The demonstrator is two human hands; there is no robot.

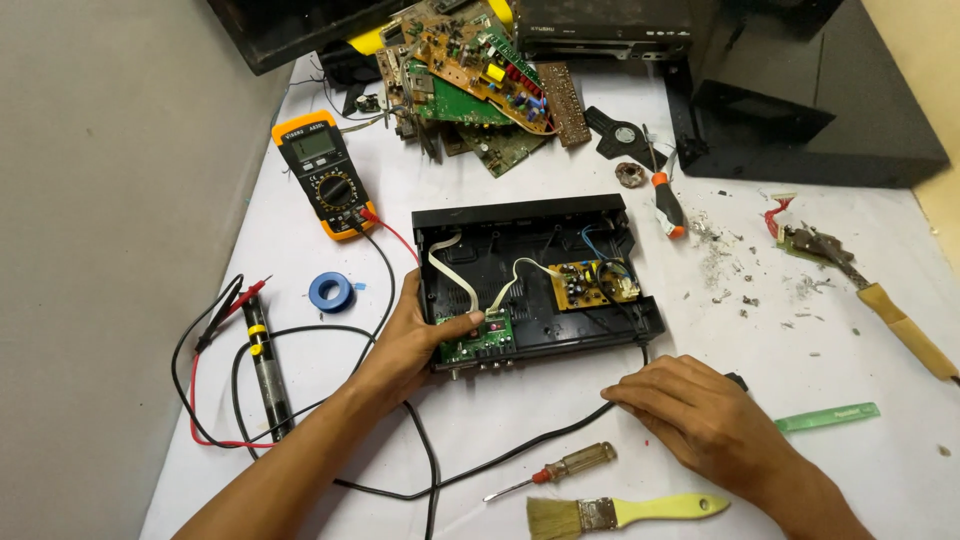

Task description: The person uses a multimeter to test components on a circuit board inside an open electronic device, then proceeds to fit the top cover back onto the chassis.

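White-covered bench (560, 450) strewn with tools. At its centre, open black plastic device case (535, 285), lid off, with a small yellow-brown circuit board (592, 284) and white ribbon cables (452, 272) inside. Left hand (412, 340) at the case's near-left corner, grip closed on the edge, thumb on a small green circuit board (478, 339). Right hand (700, 415) flat on the bench, grip open, fingertips on a black power cable (520, 446). Orange multimeter (323, 175) far left. Yellow-handled brush (625, 513) nearest, amber-handled screwdriver (560, 469) just behind it. Blue tape roll (331, 292) left of the case.
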